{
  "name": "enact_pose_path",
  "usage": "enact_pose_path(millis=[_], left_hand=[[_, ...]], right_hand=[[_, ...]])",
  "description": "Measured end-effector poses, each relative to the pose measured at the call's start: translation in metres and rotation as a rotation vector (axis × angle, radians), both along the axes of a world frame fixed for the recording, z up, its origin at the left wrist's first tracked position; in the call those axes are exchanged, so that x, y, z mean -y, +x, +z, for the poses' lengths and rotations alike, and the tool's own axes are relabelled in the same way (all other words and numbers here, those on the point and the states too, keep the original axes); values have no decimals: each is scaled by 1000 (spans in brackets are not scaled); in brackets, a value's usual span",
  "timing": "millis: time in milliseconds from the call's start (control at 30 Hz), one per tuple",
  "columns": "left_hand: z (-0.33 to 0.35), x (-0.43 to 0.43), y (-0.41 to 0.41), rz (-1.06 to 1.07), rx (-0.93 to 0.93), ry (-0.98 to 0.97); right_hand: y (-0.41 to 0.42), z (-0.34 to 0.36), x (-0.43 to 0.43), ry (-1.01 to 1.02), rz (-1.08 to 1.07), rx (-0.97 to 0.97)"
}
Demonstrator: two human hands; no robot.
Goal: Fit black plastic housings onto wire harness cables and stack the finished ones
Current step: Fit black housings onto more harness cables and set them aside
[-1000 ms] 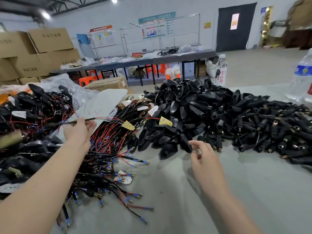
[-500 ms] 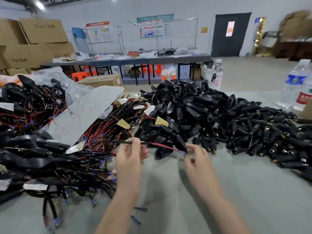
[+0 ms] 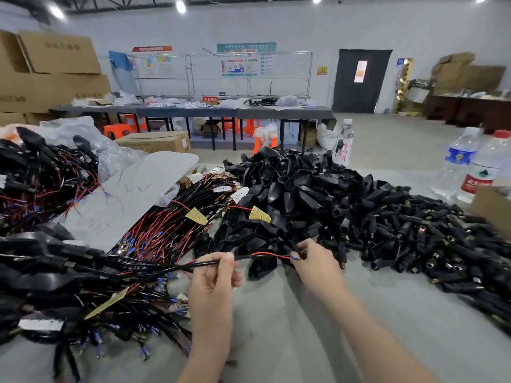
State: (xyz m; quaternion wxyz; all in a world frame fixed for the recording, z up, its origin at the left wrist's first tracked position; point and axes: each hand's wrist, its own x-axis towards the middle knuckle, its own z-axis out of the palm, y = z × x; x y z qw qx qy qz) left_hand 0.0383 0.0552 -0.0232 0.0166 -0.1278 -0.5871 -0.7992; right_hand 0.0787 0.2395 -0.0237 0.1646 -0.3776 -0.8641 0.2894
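A grey worktable (image 3: 276, 341) fills the lower part of the view and carries everything else. On its far middle sits a broad heap of black plastic housings (image 3: 290, 186), which runs to the right into a spread of smaller black barrel-shaped parts (image 3: 420, 233). To the left of the heap lies a thick bundle of wire harness cables (image 3: 166, 230), black and red, with blue terminals and small yellow and white tags. At the far left a mound of cables with black housings already on them (image 3: 41, 261) reaches the table's near edge. A pale grey sheet (image 3: 132, 200) with red scribbles leans between that mound and the loose bundle. 2 clear water bottles (image 3: 459, 161) stand at the right edge, beside the corner of a cardboard box (image 3: 495, 208). In the foreground the left hand (image 3: 213, 280) pinches 1 black cable (image 3: 179, 268) between thumb and curled fingers, the cable trailing left into the mound. The right hand (image 3: 315, 261) pinches that cable's free end, where thin red and black leads (image 3: 265, 254) stretch between the 2 hands. A single housing (image 3: 261, 269) lies on the table just beneath the leads. A small blue terminal (image 3: 294, 258) shows at the right fingertips.
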Motion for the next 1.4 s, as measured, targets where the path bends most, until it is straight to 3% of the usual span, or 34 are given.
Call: enact_pose_path(millis=[133,200,467,733,933,1167,1400], left_hand=[[2,-8,8,-87,13,18],[4,-13,18,-168,-26,-27],[3,-24,51,-331,-172,-190],[6,-23,56,-322,-252,-288],[0,-25,50,-360,-199,-322],[-6,-26,46,-445,-130,-263],[-8,-24,40,-400,-159,-250]], right_hand=[[43,0,-13,-509,-26,-363],[71,-3,-17,-631,-69,-505],[129,-14,-23,-541,-238,-731],[129,-10,-24,-672,-173,-921],[126,0,-27,-942,-104,-1089],[124,-2,-30,-1187,-19,-1147],[121,-4,-22,-1154,-4,-957]])
